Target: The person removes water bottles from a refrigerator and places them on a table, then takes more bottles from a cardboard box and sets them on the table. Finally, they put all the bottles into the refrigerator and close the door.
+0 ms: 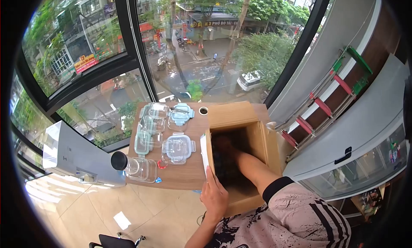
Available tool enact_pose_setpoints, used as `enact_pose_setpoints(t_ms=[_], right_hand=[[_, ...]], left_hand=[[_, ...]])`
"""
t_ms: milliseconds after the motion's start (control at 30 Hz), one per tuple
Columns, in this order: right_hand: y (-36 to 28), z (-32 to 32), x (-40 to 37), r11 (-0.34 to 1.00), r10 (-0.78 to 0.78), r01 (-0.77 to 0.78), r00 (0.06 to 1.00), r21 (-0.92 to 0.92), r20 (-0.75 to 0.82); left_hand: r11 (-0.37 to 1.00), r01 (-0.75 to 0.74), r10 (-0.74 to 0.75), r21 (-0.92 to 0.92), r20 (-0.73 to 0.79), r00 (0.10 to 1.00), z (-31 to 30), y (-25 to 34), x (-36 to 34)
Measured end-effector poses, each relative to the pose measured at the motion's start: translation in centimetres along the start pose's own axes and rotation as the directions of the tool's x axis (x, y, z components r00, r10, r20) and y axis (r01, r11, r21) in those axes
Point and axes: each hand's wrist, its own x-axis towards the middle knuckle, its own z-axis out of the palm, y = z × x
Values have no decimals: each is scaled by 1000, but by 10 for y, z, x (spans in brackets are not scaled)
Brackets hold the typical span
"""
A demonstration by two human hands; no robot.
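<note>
A tall cardboard box [271, 146] stands open-topped at the right end of the wooden table, its flaps folded outward. My left hand [214, 197] holds the box's near left edge, fingers along the outer side by a white label [204, 150]. My right arm reaches deep into the box, and my right hand [224, 143] is a dim shape in its shadow. Its fingers and anything in them are hidden. Left of the box, several clear glass food containers [151, 124] stand in a group. Beside them are containers with pale blue lids [178, 148].
On the wooden table [184, 173] are a cup of dark liquid [203, 111], a black-lidded jar [119, 161] and a red ring-shaped item [161, 164]. A grey-white appliance [77, 153] stands left, a folded ladder [322, 105] right. A chair [112, 241] is below.
</note>
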Motion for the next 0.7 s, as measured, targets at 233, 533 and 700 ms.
enact_pose_setpoints(t_ms=[233, 533, 700], right_hand=[[-5, 20, 8, 952, 212, -245, 961, 187, 179], [11, 17, 1, 946, 171, -211, 970, 247, 175], [3, 8, 1, 896, 204, -341, 885, 284, 419]], left_hand=[[999, -12, 13, -42, 8, 1000, -2, -3, 2], [994, -110, 109, -5, -47, 993, 0, -3, 7], [996, -77, 77, -45, -9, 997, 1, -7, 7]])
